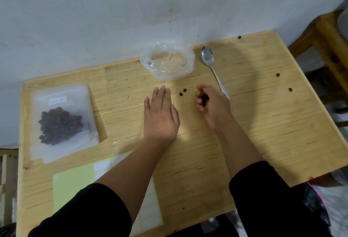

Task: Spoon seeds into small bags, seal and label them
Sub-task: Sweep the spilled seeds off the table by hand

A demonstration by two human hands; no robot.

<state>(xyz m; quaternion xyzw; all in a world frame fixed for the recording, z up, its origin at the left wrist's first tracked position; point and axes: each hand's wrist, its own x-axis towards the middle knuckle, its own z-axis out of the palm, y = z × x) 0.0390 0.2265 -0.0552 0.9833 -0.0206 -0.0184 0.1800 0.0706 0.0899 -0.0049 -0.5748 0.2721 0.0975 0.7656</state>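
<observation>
A person's left hand [160, 112] lies flat, fingers straight, on a pale wooden table [254, 123], holding nothing. Just right of it, the right hand [211, 104] is curled around what appear to be dark seeds, though blur obscures them. Two loose brown seeds [183, 92] lie between the hands. Beyond the left hand sits a crumpled clear plastic bag [167, 61], a steel spoon [212, 67] to its right. Far left rests a sealed, labelled frosted pouch of dark seeds [62, 119]; a sheet of white labels [75, 185] lies under the left forearm.
</observation>
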